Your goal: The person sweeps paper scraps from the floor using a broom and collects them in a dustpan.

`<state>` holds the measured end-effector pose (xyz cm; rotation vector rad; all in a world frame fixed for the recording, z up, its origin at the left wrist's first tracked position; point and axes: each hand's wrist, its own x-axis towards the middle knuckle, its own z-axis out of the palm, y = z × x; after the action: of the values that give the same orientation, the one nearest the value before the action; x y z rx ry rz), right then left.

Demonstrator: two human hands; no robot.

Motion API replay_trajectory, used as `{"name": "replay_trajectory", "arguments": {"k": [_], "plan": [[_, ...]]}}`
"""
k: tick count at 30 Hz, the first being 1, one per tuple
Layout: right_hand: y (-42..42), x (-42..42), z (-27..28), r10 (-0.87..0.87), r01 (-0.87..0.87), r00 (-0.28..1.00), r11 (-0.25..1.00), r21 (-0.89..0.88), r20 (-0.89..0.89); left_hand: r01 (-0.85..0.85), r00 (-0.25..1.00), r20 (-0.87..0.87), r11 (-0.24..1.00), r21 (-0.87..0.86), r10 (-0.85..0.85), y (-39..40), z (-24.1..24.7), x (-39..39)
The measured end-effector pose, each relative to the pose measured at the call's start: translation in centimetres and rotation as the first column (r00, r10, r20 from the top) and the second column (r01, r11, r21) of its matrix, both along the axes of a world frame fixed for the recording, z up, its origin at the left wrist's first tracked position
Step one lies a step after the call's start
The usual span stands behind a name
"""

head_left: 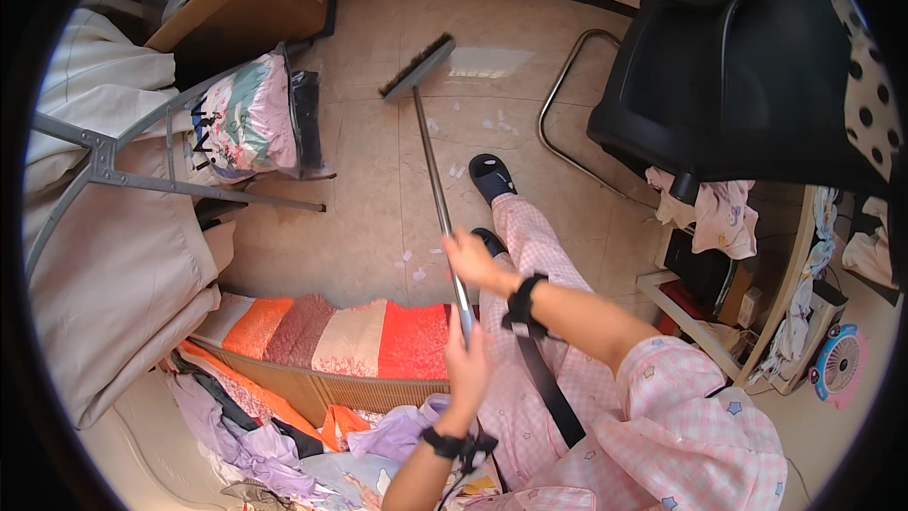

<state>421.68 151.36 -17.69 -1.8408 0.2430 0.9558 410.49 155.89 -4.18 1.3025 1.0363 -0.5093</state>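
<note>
A push-type broom with a metal pole [430, 156] slants up across the floor. Its grey head with dark bristles [418, 69] rests on the tiles near the far wall. My right hand [474, 259] grips the pole partway down. Lower, at the pole's bluish end section, my left hand [468, 362] is closed around it. Small whitish scraps [500, 124] lie scattered on the floor right of the pole, and more scraps [418, 273] lie left of it near the bed edge. My feet wear dark slippers [491, 177], one partly hidden by my right hand.
On the right stands a black chair [681, 85] with a bent metal tube leg [550, 106]. A grey metal frame [213, 188] and a plastic bag of bedding [245, 117] stick out at left. A cardboard box [280, 0] sits behind. A striped-cover bed edge [319, 330] holds clothes [262, 454].
</note>
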Motion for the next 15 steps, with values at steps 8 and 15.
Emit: {"name": "replay_trajectory", "arguments": {"k": [8,15], "plan": [[-1.7,9.5,-1.8,0.114,-0.167,0.958,0.967,-0.193,-0.262,0.424,0.825,0.05,0.675,0.604,-0.563,0.4,-8.2,9.4],[-4.0,-8.5,1.9,0.222,-0.042,0.494,0.972,0.232,-0.84,0.708,0.693,-0.203,0.599,0.373,-0.692,2.8,1.7,-8.5]]}}
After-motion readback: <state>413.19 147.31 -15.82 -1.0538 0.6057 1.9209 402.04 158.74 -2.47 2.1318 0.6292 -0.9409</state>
